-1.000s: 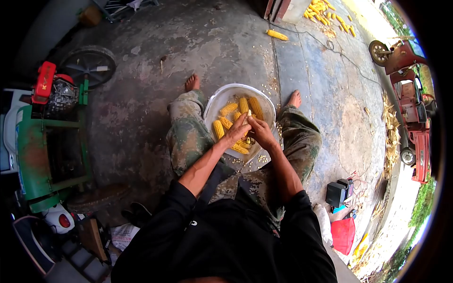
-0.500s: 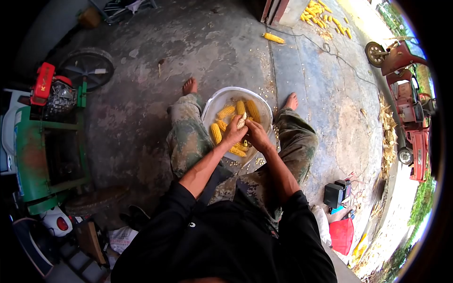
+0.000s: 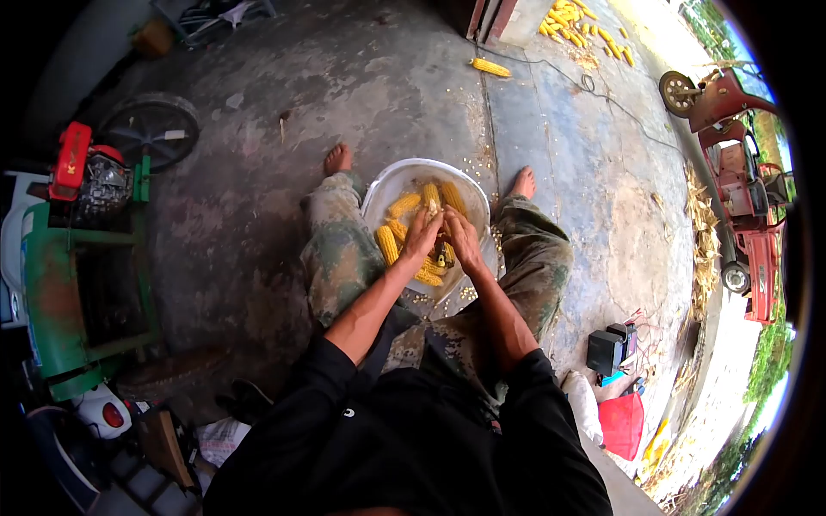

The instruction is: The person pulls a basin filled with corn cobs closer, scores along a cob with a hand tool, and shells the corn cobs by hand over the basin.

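Note:
Between my legs stands a white basin [image 3: 376,189] holding several yellow ears of corn [image 3: 403,205]. Over its middle, my left hand [image 3: 421,235] and my right hand [image 3: 465,242] meet with fingers closed around one corn cob [image 3: 434,209]. A pale part of that cob shows at the fingertips; the rest is hidden by my hands. Beside my left hand another ear of corn [image 3: 386,245] leans in the basin. A small dark object with a light spot lies below my hands; I cannot make out what it is.
Loose kernels lie around the basin. A single ear of corn [image 3: 490,67] is on the floor ahead, with a corn pile [image 3: 568,21] farther off. A green machine [image 3: 52,284] with a red engine [image 3: 70,162] stands left. A black box [image 3: 605,352] and red bag [image 3: 621,426] sit right.
My hands have shifted slightly up and left, and my right hand is turned more upright. The cob shows less between them. The whole view has moved a little.

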A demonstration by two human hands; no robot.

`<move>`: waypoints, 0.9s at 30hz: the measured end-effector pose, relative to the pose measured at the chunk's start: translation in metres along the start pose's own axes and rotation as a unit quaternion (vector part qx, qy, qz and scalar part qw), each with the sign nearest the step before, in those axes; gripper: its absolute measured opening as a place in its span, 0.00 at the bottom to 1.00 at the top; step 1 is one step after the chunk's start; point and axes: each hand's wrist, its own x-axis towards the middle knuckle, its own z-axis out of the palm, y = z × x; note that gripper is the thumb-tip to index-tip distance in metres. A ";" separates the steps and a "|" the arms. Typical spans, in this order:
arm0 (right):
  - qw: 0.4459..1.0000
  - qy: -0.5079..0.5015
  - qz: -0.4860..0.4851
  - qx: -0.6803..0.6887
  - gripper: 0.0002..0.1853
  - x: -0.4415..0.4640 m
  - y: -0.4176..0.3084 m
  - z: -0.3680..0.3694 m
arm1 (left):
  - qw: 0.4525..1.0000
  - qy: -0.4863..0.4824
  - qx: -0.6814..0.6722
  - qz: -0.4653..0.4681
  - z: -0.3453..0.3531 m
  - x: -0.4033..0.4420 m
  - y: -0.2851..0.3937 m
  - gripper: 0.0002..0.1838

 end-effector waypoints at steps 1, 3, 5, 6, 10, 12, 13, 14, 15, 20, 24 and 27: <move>1.000 -0.002 0.001 0.001 0.26 0.002 0.003 -0.001 | 1.000 0.003 0.001 0.000 -0.003 0.001 0.001 0.20; 0.998 0.019 -0.043 -0.048 0.27 0.005 0.008 -0.001 | 0.989 0.037 -0.096 -0.102 -0.006 -0.001 0.016 0.19; 0.999 0.031 -0.016 -0.009 0.28 -0.002 0.007 0.000 | 0.989 0.048 -0.104 -0.092 -0.011 0.003 0.021 0.17; 1.000 0.013 0.014 -0.016 0.29 -0.005 0.001 0.000 | 0.984 0.053 -0.138 -0.095 -0.015 0.006 0.020 0.17; 0.994 -0.069 0.070 -0.046 0.34 -0.030 -0.029 0.015 | 0.973 0.053 -0.188 -0.120 -0.019 0.005 0.020 0.14; 0.983 -0.118 0.061 -0.123 0.37 -0.038 -0.034 0.024 | 0.976 0.055 -0.184 -0.103 -0.017 0.006 0.015 0.13; 0.983 -0.120 0.061 -0.126 0.37 -0.040 -0.032 0.026 | 0.977 0.067 -0.169 -0.114 -0.015 0.003 0.012 0.15; 0.983 -0.112 0.043 -0.138 0.37 -0.042 -0.033 0.028 | 0.978 0.055 -0.152 -0.130 -0.015 0.002 0.012 0.15; 0.983 -0.103 0.024 -0.149 0.37 -0.043 -0.034 0.029 | 0.979 0.041 -0.135 -0.144 -0.016 0.004 0.006 0.16; 0.971 -0.041 -0.080 -0.223 0.31 -0.037 -0.019 0.030 | 0.979 0.076 -0.150 -0.116 -0.005 0.001 0.010 0.25; 0.960 -0.052 -0.128 -0.245 0.30 -0.034 -0.018 0.029 | 0.982 0.107 -0.127 -0.090 -0.006 0.010 -0.012 0.25; 0.916 -0.032 -0.255 -0.308 0.19 -0.022 0.011 0.025 | 0.982 0.112 -0.098 -0.120 -0.003 0.001 0.002 0.29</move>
